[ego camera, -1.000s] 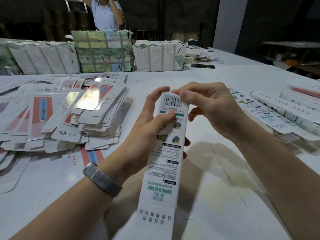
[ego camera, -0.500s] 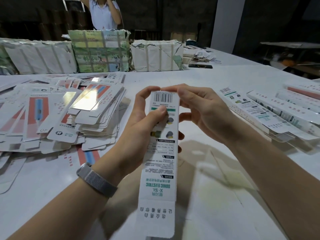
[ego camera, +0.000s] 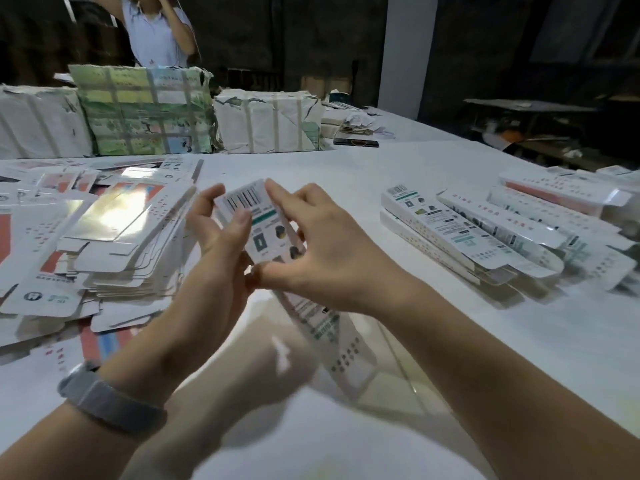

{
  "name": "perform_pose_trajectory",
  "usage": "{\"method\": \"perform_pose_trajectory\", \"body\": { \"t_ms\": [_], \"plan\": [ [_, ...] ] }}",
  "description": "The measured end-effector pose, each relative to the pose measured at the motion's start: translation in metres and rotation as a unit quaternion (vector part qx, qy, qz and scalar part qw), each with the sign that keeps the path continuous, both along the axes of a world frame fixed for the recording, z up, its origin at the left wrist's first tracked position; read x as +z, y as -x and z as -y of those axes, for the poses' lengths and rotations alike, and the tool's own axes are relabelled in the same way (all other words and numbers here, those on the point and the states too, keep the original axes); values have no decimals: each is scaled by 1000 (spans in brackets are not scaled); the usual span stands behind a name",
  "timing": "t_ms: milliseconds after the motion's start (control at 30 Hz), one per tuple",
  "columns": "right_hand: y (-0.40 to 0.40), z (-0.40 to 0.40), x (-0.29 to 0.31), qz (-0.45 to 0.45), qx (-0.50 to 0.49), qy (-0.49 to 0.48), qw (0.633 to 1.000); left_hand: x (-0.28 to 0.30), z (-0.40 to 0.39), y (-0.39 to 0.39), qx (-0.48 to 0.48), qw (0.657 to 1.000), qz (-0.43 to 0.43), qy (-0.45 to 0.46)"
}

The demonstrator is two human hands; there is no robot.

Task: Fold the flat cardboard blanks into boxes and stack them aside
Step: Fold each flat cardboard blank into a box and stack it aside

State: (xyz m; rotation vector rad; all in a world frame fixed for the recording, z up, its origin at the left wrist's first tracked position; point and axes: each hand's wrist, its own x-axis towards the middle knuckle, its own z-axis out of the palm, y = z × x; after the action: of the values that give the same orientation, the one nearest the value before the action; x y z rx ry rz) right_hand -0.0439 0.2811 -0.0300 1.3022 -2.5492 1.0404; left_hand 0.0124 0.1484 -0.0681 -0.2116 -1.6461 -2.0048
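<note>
From the head camera, a long white box point(ego camera: 273, 237) with a barcode at its far end is held above the white table point(ego camera: 433, 341), tilted so that its near end, blurred, drops toward the person; the left hand point(ego camera: 211, 271) grips its left side, thumb pressed on the printed face just below the barcode and fingers curled round behind; the right hand point(ego camera: 329, 251) holds the right side, forefinger stretched along the far edge near the barcode and thumb pinching lower down, the two thumbs almost meeting; a grey mesh watch band point(ego camera: 110, 400) sits on the left wrist; to the left lies a loose heap of flat blanks point(ego camera: 104, 237), white with red and blue print, one showing a shiny foil face; to the right, well apart from the hands, folded boxes point(ego camera: 485, 233) lie side by side in a low stack; wrapped bundles point(ego camera: 145, 112) stand along the far edge of the table, with a person in a light shirt point(ego camera: 159, 32) behind them.
</note>
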Motion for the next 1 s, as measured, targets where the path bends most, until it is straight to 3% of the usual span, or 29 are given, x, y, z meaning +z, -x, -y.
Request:
{"method": "perform_pose_trajectory", "body": {
  "t_ms": [100,233,367,500,700,767,900,1000],
  "plan": [
    [4,-13,17,-44,-58,1,997,1,-8,1,-33,998,45,7],
    [47,-69,50,-103,-287,86,948,0,-4,2,-2,998,50,24],
    [89,-117,48,-47,-450,-34,891,-8,5,1,6,995,56,84],
    [104,-114,27,30,-441,-121,889,-12,12,-1,15,989,57,138],
    [84,-80,29,-112,-361,44,925,-7,21,-1,121,966,70,216],
    [68,-63,27,-142,-287,93,943,-7,27,1,204,929,72,301],
    [34,-31,13,-133,-116,118,977,-4,55,4,404,766,79,494],
    [20,-18,0,-107,-16,71,992,-2,76,2,440,640,261,574]
  ]
}}
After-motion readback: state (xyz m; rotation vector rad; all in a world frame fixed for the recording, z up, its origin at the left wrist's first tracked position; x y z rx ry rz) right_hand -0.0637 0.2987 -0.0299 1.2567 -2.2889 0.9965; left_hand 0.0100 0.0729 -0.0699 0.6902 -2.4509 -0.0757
